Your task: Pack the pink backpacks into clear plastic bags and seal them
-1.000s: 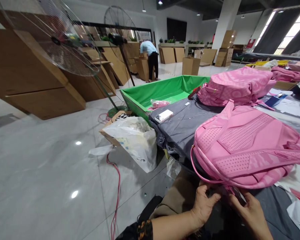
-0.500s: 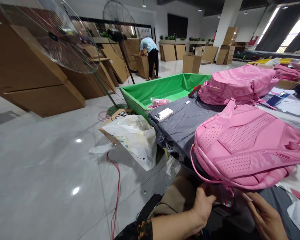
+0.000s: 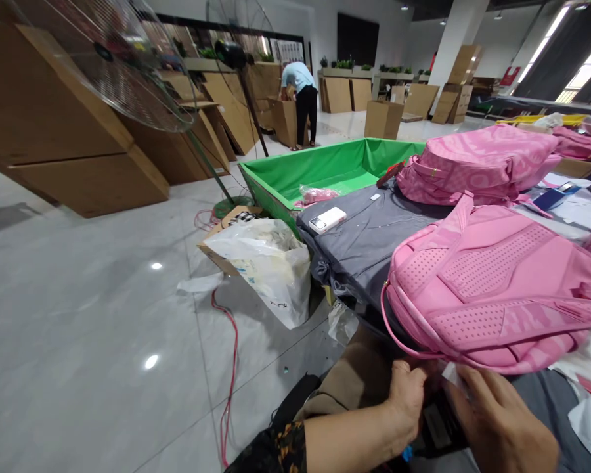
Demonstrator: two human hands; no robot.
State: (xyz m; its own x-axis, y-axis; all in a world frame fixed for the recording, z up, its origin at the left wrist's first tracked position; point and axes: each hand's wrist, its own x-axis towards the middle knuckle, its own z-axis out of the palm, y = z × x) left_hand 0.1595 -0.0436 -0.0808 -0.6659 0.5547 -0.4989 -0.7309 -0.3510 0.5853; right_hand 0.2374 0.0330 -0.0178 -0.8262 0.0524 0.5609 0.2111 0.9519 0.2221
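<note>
While a pink backpack (image 3: pixel 492 289) lies face down at the near edge of a grey-covered table (image 3: pixel 369 236), the left hand (image 3: pixel 408 394) and right hand (image 3: pixel 497 420) pinch something small beneath its lower rim; soft and light, it looks easiest lifted by its top loop.

Both hands sit at the near edge of a pink backpack (image 3: pixel 497 295), which lies on a grey cloth (image 3: pixel 369 240). Left hand (image 3: pixel 408 394) touches the bag's lower rim; right hand (image 3: pixel 502 420) pinches a small clear wrapper (image 3: pixel 450 374) just beside it. A second backpack (image 3: pixel 477 164) lies behind. A phone (image 3: pixel 328 219) rests on the cloth near a green bin (image 3: pixel 325 171). A white bag (image 3: pixel 266 266) stands on the floor.
</note>
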